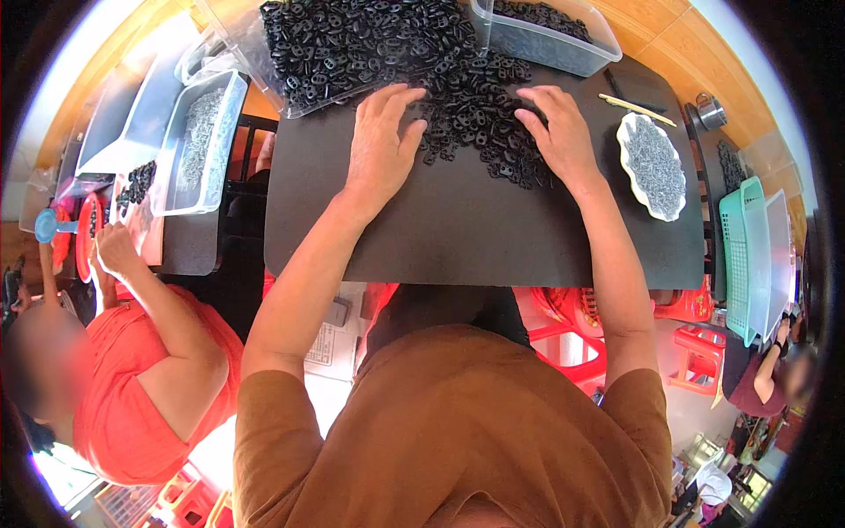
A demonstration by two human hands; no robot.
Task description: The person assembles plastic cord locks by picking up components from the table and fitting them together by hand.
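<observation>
Small black pieces (480, 114) with two holes each lie in a loose heap on the dark table, spilling from a clear container (308, 104) piled high with more of them. My left hand (380, 145) rests at the heap's left edge, thumb and fingers apart and curved. On the opposite edge my right hand (563, 132) is held likewise, its fingertips touching or very close to the outer pieces. Neither hand grips anything. A white scalloped dish (627, 167) of small silvery metal parts (653, 167) stands to the right of my right hand.
Behind the heap stands a clear bin (550, 57) of black pieces. A pale stick (638, 109) and a dark pen-like tool (625, 92) lie beyond the dish. Further right are a metal cup (709, 111) and a green basket (738, 264). A person in red (154, 378) works at left.
</observation>
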